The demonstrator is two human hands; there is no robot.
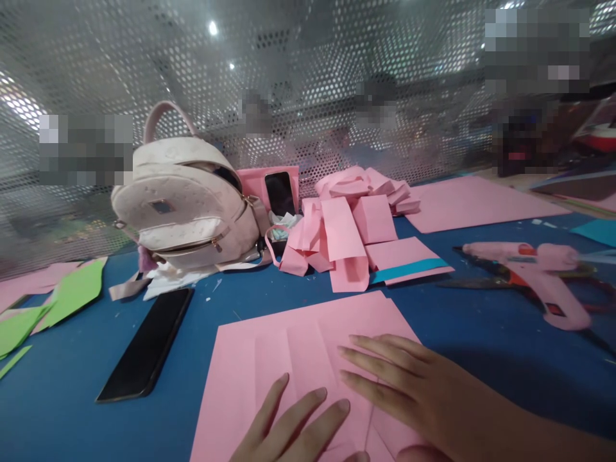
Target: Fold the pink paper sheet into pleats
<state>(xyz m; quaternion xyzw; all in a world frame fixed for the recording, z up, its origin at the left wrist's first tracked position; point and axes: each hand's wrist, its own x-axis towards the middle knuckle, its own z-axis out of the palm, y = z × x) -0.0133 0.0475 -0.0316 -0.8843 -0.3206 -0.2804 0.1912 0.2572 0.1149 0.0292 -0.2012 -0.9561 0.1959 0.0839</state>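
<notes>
A pink sheet of paper (269,359) with lengthwise creases lies on the blue table in front of me. My left hand (293,430) rests flat on its near edge with the fingers stretched out. My right hand (409,391) lies flat on the sheet's right part, fingers spread and pointing left. Neither hand holds anything.
A black phone (149,343) lies left of the sheet. Behind it sit a pale pink backpack (185,205), a second phone (280,192) and a pile of folded pink paper pieces (351,224). A pink glue gun (534,269) and scissors lie right. Green paper scraps (72,295) are at the left.
</notes>
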